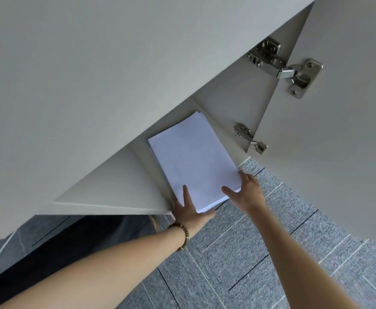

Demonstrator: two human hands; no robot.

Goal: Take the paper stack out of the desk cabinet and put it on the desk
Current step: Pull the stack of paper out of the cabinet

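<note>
From the head camera we look down at a white paper stack [193, 161] lying flat on the floor of the open desk cabinet [231, 101], its near edge sticking out past the cabinet's front over the grey carpet [238, 253]. Our left hand [188, 210] grips the stack's near left corner: the thumb lies on top of the top sheet and the fingers are tucked under the edge, so the hand is closed around the paper. A beaded bracelet [182, 235] sits on that wrist. Our right hand [246, 190] holds the near right corner, thumb resting on the top sheet and fingers curled around the side edge; how far they reach underneath we cannot tell. The cabinet door [338, 119] stands swung open to the right, hung on two metal hinges [289, 70]. The grey desk top [82, 74] fills the upper left of the view, overhanging the cabinet.
</note>
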